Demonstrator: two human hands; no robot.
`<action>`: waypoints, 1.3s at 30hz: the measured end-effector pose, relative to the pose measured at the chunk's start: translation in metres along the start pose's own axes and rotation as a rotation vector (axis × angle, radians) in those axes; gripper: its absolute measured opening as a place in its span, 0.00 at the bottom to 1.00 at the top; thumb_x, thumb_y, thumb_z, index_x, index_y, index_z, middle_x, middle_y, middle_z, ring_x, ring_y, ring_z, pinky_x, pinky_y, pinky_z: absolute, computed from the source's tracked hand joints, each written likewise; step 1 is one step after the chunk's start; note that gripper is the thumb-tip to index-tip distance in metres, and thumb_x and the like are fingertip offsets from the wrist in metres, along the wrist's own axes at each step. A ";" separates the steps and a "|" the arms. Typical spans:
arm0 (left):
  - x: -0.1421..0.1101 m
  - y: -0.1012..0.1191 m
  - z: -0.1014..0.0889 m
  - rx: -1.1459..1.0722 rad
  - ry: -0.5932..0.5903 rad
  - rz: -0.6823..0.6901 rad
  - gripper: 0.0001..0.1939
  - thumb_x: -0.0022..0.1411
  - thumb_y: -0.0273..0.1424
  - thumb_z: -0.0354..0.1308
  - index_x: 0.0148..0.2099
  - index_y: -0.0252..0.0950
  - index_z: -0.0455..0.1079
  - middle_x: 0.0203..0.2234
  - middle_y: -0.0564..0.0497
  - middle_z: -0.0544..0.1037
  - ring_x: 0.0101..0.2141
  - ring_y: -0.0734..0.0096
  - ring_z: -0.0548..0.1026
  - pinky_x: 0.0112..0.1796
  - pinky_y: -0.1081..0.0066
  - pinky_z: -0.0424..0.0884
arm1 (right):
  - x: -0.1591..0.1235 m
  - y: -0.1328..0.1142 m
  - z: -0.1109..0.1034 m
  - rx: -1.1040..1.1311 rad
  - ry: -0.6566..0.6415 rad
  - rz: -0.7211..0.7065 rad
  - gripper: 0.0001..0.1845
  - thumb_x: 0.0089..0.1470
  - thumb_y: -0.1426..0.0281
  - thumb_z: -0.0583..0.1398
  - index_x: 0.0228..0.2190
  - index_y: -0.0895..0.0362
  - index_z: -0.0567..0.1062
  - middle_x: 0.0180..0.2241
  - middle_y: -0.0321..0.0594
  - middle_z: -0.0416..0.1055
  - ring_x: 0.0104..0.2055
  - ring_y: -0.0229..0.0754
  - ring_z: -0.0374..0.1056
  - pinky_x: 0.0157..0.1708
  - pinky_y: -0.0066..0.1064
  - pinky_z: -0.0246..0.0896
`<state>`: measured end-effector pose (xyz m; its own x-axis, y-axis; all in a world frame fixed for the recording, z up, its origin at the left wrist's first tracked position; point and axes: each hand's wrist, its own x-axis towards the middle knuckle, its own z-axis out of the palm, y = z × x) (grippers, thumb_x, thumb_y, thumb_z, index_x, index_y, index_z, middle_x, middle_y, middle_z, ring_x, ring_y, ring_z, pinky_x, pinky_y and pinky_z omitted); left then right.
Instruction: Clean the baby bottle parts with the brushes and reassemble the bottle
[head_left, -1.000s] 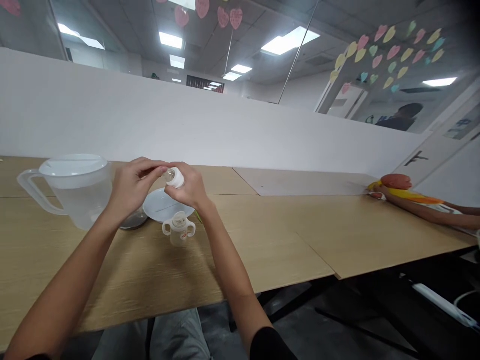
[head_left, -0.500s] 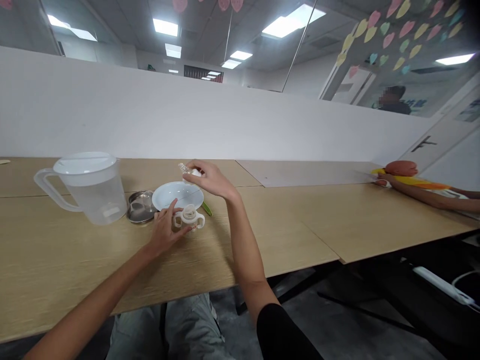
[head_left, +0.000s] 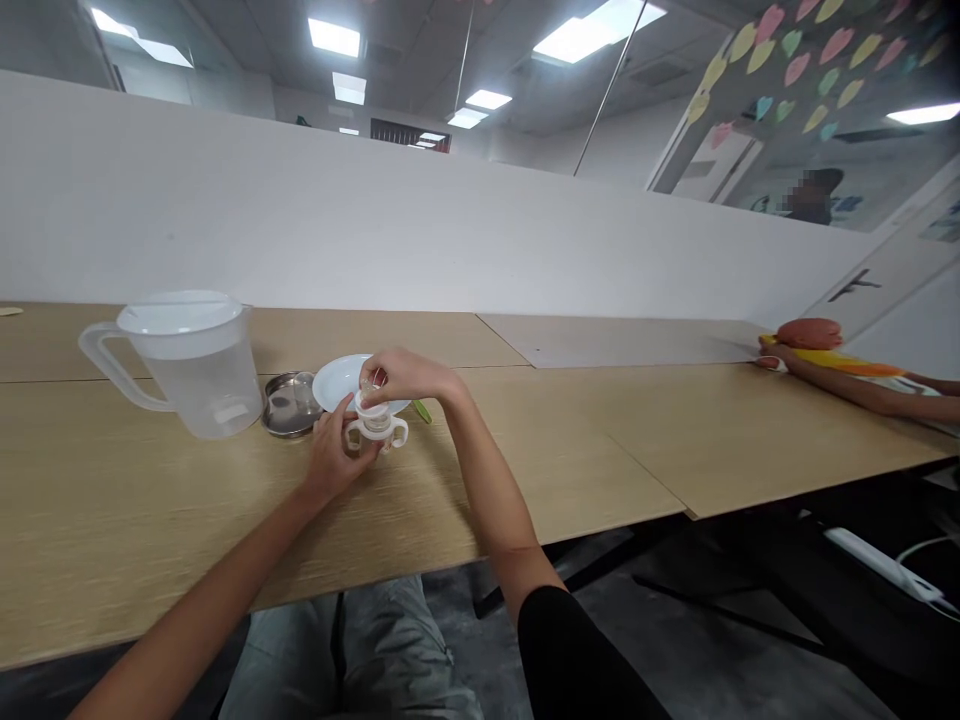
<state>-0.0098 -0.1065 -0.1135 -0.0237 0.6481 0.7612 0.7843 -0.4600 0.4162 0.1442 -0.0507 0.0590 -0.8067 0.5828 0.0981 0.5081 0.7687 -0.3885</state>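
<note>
A small clear baby bottle with two white handles (head_left: pixel 386 431) stands on the wooden table (head_left: pixel 585 440). My left hand (head_left: pixel 332 450) wraps round its left side and holds it. My right hand (head_left: pixel 409 376) is curled just above the bottle's mouth, pinching a small clear teat-and-ring piece (head_left: pixel 369 397) that sits at the bottle's top. Right behind the bottle lies a white plate (head_left: pixel 339 380), and a green thing (head_left: pixel 422 410) pokes out at its right.
A clear lidded pitcher (head_left: pixel 186 363) stands at the left, a small steel dish (head_left: pixel 289 402) between it and the plate. A white partition runs behind the table. At the far right another person's arm (head_left: pixel 847 385) rests by red and yellow things (head_left: pixel 810 334).
My right hand came down from above the plate and brought the small clear piece onto the bottle's mouth. My left hand dropped from it and closed round the bottle.
</note>
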 end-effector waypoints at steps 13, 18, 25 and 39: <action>0.003 0.000 0.001 0.008 -0.018 0.055 0.34 0.55 0.43 0.62 0.60 0.36 0.58 0.41 0.45 0.77 0.41 0.58 0.73 0.44 0.61 0.65 | -0.006 -0.004 0.000 -0.154 -0.121 0.070 0.11 0.44 0.76 0.66 0.35 0.59 0.79 0.35 0.38 0.76 0.37 0.37 0.69 0.31 0.22 0.55; 0.003 -0.001 0.000 0.015 -0.021 0.077 0.32 0.56 0.43 0.62 0.59 0.36 0.59 0.41 0.46 0.77 0.41 0.58 0.72 0.42 0.62 0.64 | -0.005 -0.005 0.003 -0.180 -0.136 0.064 0.12 0.45 0.76 0.66 0.36 0.59 0.79 0.36 0.39 0.76 0.39 0.37 0.69 0.32 0.22 0.55; 0.001 0.001 0.000 0.018 -0.033 0.041 0.29 0.56 0.43 0.62 0.56 0.37 0.61 0.41 0.46 0.76 0.41 0.59 0.72 0.43 0.61 0.64 | -0.005 -0.010 0.003 -0.225 -0.110 0.172 0.10 0.45 0.71 0.67 0.33 0.60 0.77 0.35 0.41 0.77 0.31 0.35 0.70 0.27 0.22 0.55; 0.002 0.000 0.004 0.009 -0.007 -0.002 0.21 0.53 0.42 0.62 0.46 0.38 0.64 0.38 0.47 0.75 0.39 0.59 0.71 0.41 0.62 0.65 | 0.002 -0.020 0.022 -0.418 0.029 0.291 0.23 0.60 0.56 0.54 0.41 0.64 0.76 0.41 0.56 0.76 0.45 0.52 0.72 0.38 0.35 0.62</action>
<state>-0.0080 -0.1027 -0.1138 -0.0210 0.6534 0.7567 0.7900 -0.4531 0.4131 0.1257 -0.0707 0.0473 -0.6078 0.7911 0.0683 0.7928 0.6094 -0.0040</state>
